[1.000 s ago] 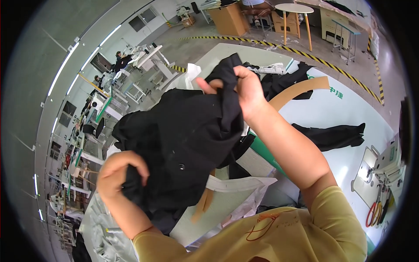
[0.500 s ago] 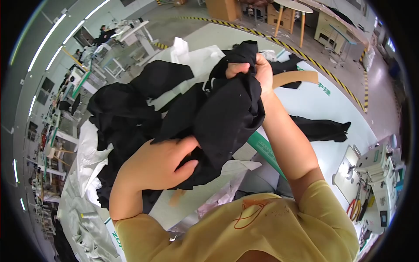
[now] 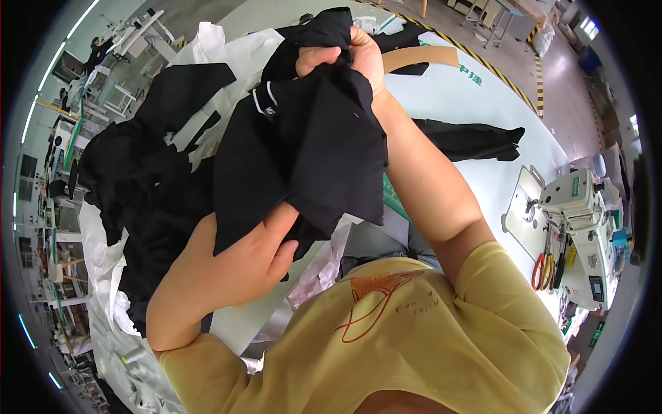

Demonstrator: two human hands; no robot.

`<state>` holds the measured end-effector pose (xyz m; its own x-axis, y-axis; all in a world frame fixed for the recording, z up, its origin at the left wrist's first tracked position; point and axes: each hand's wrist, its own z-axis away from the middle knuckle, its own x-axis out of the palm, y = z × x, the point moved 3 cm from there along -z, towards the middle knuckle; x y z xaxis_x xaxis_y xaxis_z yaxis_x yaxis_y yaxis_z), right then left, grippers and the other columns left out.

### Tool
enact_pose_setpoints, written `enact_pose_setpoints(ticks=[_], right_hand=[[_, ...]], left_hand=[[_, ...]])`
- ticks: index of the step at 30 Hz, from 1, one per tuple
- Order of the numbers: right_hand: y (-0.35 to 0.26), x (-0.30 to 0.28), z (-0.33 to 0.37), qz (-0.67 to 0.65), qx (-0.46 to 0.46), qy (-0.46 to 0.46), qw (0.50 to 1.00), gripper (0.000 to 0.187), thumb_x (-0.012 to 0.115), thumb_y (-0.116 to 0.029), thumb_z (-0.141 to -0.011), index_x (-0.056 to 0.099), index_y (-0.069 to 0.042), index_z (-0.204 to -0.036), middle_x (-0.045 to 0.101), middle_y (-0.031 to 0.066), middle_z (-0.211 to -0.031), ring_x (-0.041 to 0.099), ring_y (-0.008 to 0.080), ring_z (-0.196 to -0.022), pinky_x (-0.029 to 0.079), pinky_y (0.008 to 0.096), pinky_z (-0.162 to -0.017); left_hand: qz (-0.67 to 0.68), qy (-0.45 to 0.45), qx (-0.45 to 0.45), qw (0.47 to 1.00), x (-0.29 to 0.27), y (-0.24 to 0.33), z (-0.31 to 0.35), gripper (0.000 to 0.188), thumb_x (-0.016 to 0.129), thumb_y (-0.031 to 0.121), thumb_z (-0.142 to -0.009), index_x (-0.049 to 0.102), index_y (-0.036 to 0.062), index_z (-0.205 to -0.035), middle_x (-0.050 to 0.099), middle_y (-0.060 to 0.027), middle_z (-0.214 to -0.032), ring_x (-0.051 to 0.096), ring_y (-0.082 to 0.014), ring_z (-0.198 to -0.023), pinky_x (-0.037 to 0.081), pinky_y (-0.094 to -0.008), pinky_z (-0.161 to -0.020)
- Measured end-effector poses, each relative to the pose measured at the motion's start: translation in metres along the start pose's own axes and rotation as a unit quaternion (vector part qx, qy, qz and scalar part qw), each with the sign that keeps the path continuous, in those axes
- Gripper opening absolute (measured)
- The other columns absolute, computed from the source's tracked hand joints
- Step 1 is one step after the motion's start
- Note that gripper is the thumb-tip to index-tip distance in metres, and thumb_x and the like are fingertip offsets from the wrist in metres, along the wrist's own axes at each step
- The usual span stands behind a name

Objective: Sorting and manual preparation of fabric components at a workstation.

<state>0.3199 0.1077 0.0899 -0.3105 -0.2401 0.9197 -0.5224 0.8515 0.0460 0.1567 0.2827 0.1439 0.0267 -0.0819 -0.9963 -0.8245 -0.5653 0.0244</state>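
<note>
I hold a black garment up in front of me with both hands. My right hand is clenched on its top edge, high over the table. My left hand grips its lower edge from underneath. A small white label shows near the garment's neckline. More black fabric is heaped to the left on white sheets. The pale worktable lies beneath.
A black sleeve-like piece lies on the table to the right. A tan curved pattern piece sits at the far edge. A white sewing machine with orange scissors stands at the right. Plastic bags lie at the lower left.
Both hands have pulled the black garment closer together and higher. My left hand moved right and now grips the lower edge under the bunched cloth.
</note>
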Motion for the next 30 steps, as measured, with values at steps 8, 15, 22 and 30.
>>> enact_pose_setpoints(ticks=[8, 15, 22, 30], right_hand=[[0.004, 0.001, 0.010, 0.028, -0.010, 0.042, 0.999, 0.020, 0.049, -0.011, -0.076, 0.039, -0.010, -0.059, 0.043, -0.0007, -0.057, 0.042, 0.0093, -0.047, 0.040, 0.0194, -0.049], [0.000, -0.005, 0.014, 0.062, -0.001, 0.012, 0.998, 0.022, 0.046, -0.012, -0.079, 0.038, -0.010, -0.059, 0.044, -0.0005, -0.058, 0.043, 0.0093, -0.048, 0.039, 0.0187, -0.049], [0.000, -0.005, 0.019, 0.002, 0.052, 0.012, 0.999, 0.019, 0.047, -0.020, -0.074, 0.039, -0.012, -0.059, 0.043, -0.0001, -0.056, 0.042, 0.0112, -0.047, 0.040, 0.0222, -0.052], [0.000, -0.007, 0.021, 0.027, 0.057, 0.008, 0.998, 0.019, 0.048, -0.020, -0.075, 0.039, -0.013, -0.059, 0.043, -0.0007, -0.056, 0.042, 0.0102, -0.045, 0.038, 0.0214, -0.052]], left_hand=[[-0.215, -0.050, 0.176, 0.959, 0.004, 0.002, 0.001, 0.029, 0.059, 0.004, -0.077, 0.053, -0.0036, -0.105, 0.059, -0.0051, -0.105, 0.059, -0.0134, -0.093, 0.046, -0.0222, -0.072], [-0.198, -0.033, 0.189, 0.961, 0.005, 0.002, 0.003, 0.033, 0.060, 0.000, -0.075, 0.051, -0.0049, -0.107, 0.058, -0.0060, -0.104, 0.058, -0.0155, -0.095, 0.047, -0.0236, -0.079], [-0.180, -0.014, 0.210, 0.961, 0.007, 0.002, 0.003, 0.038, 0.061, -0.003, -0.073, 0.049, -0.0062, -0.109, 0.057, -0.0070, -0.103, 0.058, -0.0175, -0.097, 0.047, -0.0250, -0.085], [-0.286, 0.009, 0.286, 0.914, 0.009, 0.000, 0.006, 0.040, 0.061, -0.005, -0.072, 0.048, -0.0076, -0.110, 0.057, -0.0091, -0.106, 0.057, -0.0190, -0.102, 0.048, -0.0266, -0.089]])
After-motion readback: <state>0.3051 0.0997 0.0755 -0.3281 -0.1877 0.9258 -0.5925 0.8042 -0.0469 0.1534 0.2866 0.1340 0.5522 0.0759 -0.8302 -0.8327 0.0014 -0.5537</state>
